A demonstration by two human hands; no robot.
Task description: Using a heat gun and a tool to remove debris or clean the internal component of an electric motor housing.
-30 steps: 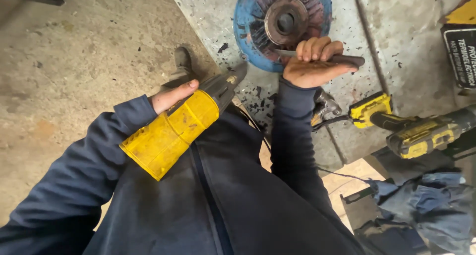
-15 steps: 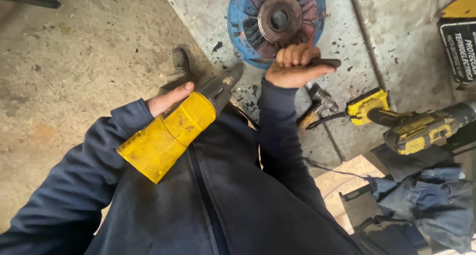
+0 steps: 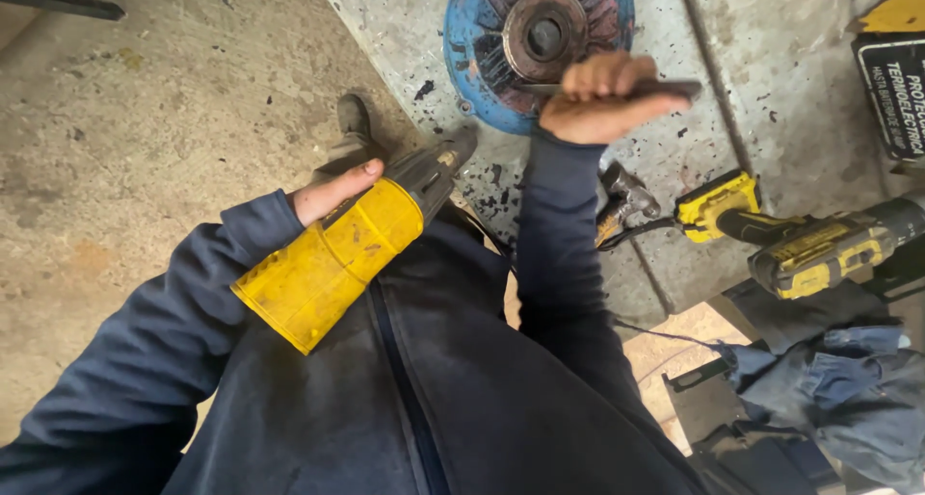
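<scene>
So the person is standing over a round blue clutch plate (image 3: 482, 62) lying flat on the stained concrete floor (image 3: 752, 91). Their right hand (image 3: 602, 95) is curled tight in a fist around a thin dark metal bar (image 3: 665, 89), which sits level just over the plate's lower right edge. The left hand (image 3: 332, 192) is wrapped round a chunky yellow power tool (image 3: 332, 264), thumb stretched along the top, its dark nose pointing up toward the plate but well short of it. A yellow and black cordless drill (image 3: 819, 249) lies on the floor off to the right, next to some crumpled blue cloth (image 3: 848, 399)
</scene>
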